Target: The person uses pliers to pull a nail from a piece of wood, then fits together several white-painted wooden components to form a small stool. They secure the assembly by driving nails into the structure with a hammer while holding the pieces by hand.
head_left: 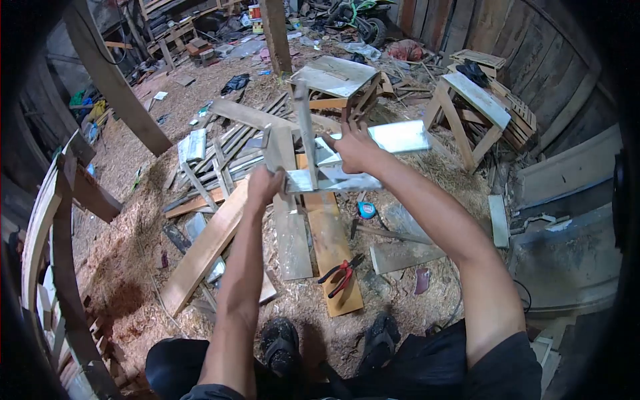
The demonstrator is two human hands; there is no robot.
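A frame of nailed-together wooden boards [302, 181] is held up in front of me, with upright slats and a pale cross board. My left hand [264, 184] is closed around its near left corner. On the far right part, my right hand [357, 148] grips the frame beside a light-coloured board [400, 137], its fingertips partly hidden behind the wood. Below the frame, red-handled pliers [341, 275] lie on a yellowish plank [328, 243]. A blue tape measure [366, 210] and a hammer [390, 233] with a wooden handle rest to the right of that plank.
Wood shavings [143, 247] cover the ground. A long plank [203, 250] and a pile of slats [230, 160] lie to the left. Beyond stand a low wooden table [333, 77] and a small wooden bench [477, 100]. Wooden posts [117, 80] rise behind.
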